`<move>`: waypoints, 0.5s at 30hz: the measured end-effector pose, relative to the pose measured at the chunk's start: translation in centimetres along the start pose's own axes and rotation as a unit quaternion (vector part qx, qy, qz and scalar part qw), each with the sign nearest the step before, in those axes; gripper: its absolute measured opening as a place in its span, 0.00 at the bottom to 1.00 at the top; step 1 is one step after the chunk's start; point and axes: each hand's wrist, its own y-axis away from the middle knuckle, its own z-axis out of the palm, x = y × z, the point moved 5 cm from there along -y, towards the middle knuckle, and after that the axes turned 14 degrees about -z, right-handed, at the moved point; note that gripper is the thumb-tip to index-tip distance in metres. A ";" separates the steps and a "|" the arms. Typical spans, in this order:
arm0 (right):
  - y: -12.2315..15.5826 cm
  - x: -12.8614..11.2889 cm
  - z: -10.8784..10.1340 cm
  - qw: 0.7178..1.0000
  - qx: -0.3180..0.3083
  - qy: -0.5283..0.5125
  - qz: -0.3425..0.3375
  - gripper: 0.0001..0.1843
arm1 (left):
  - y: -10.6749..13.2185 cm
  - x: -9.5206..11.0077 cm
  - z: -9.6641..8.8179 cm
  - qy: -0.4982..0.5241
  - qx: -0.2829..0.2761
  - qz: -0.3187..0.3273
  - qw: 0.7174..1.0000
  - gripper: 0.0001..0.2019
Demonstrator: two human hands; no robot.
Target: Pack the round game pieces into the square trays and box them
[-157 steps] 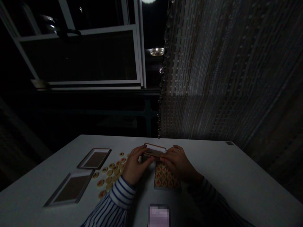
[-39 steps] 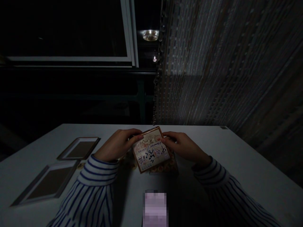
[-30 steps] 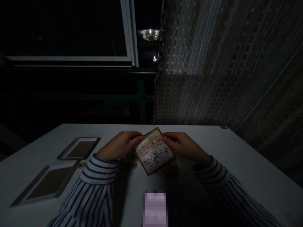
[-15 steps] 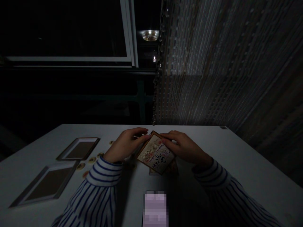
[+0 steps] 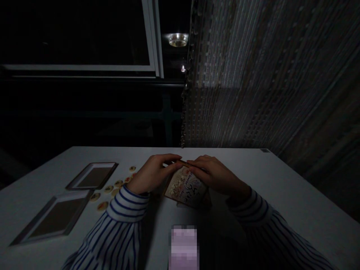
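Note:
Both hands hold a flat Chinese chess box, brown-edged and printed with dark lettering and a picture, above the middle of the table. My left hand pinches its far edge at the left, thumb on top. On the far right part, my right hand grips with its thumb over the printed face. Partly hidden under the box is another flat item; its kind is unclear in the shade. Several round chess pieces lie left of my left wrist, some behind my sleeve.
Two shallow open trays with brown insides, a far one and a near one, lie on the left of the white table. A string curtain hangs behind. A pixelated patch covers the bottom middle. The room is dim.
The box has turned a little in my hands, its far edge now lying flatter between them. My left hand has shifted slightly right, baring more chess pieces.

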 end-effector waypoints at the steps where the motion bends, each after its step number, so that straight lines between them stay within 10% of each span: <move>1: 0.0 0.0 0.0 1.000 0.003 -0.001 0.001 0.18 | 0.0 0.0 0.0 -0.002 0.000 0.000 1.000 0.19; 15: -0.2 -0.3 -0.2 0.999 0.030 0.007 0.022 0.15 | 0.0 0.1 0.3 0.001 -0.005 -0.014 1.000 0.19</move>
